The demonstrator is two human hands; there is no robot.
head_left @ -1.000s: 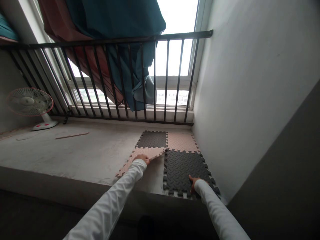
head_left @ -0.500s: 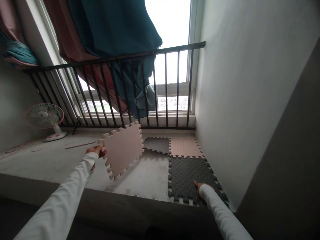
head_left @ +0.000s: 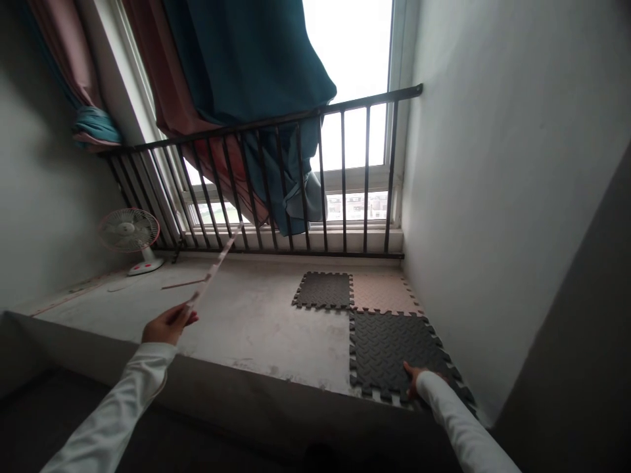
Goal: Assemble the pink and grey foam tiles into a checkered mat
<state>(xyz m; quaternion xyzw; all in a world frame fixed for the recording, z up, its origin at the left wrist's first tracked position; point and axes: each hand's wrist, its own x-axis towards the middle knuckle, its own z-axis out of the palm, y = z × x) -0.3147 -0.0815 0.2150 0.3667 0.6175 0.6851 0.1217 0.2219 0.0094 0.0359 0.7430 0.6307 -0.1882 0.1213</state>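
Pinched at one end by my left hand (head_left: 166,324), a pale pink foam mat tile (head_left: 213,269) is held up in the air, seen almost edge-on as a thin strip. My right hand (head_left: 418,381) lies on the front part of a black foam mat tile (head_left: 387,345), its visible fingers stretched out. Behind that tile a pink foam tile (head_left: 382,292) lies against the wall, joined along its left side to a dark grey foam tile (head_left: 323,289). All three have toothed edges and lie flat on the ledge.
A pale concrete ledge (head_left: 266,328) drops off at its front edge. Along the back runs a black metal railing (head_left: 276,123), with teal and pink curtains (head_left: 256,59) behind it. A fan (head_left: 131,233) stands far left, near a thin strip (head_left: 183,284). A white wall (head_left: 493,197) bounds the right.
My left hand has moved left and toward me and turned the pink tile from showing its flat face to nearly edge-on. The grey tile now shows fully. My right hand stays on the black tile.
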